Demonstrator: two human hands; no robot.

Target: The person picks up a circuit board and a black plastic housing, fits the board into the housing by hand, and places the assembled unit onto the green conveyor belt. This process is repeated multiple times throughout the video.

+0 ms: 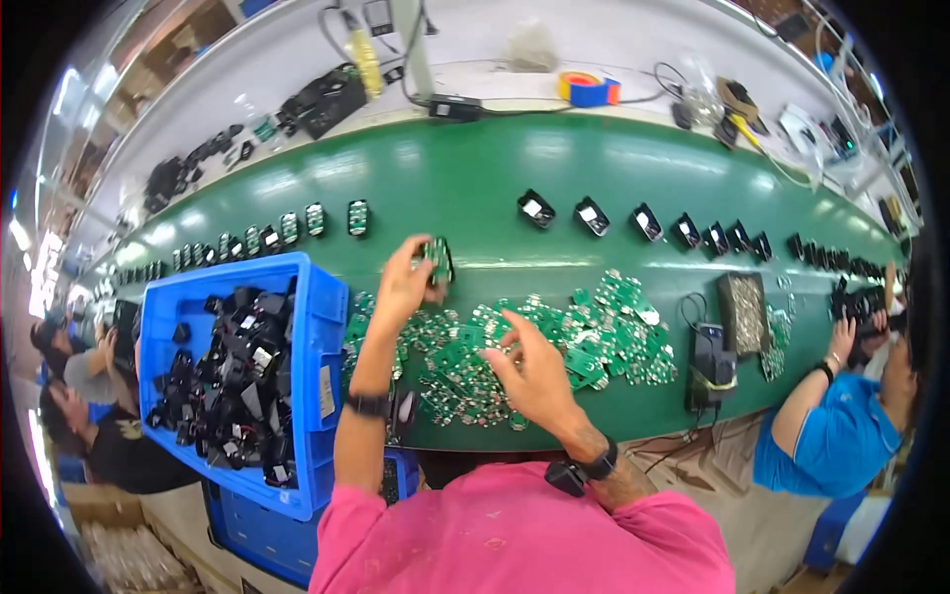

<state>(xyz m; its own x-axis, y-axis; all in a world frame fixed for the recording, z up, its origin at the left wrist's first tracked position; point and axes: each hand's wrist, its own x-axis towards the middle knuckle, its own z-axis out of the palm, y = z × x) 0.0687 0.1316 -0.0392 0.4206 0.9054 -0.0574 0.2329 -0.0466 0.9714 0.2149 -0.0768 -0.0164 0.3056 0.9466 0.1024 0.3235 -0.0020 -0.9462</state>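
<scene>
My left hand grips a small black housing with a green circuit board in it, raised over the green work surface. Fingers of that hand are closed around its side. Over the heap of loose green circuit boards is my right hand, its thumb and index finger spread and nothing visible in it. Whether its fingertips touch the boards I cannot tell. Beyond my left hand stands a housing fitted with a board, at the near end of a row of similar ones. Open black housings form another row to the right.
A blue crate full of black housings stands at my left. To the right are a black device with cables and a box of small metal parts. Tape rolls lie on the back shelf. A co-worker in blue sits at right.
</scene>
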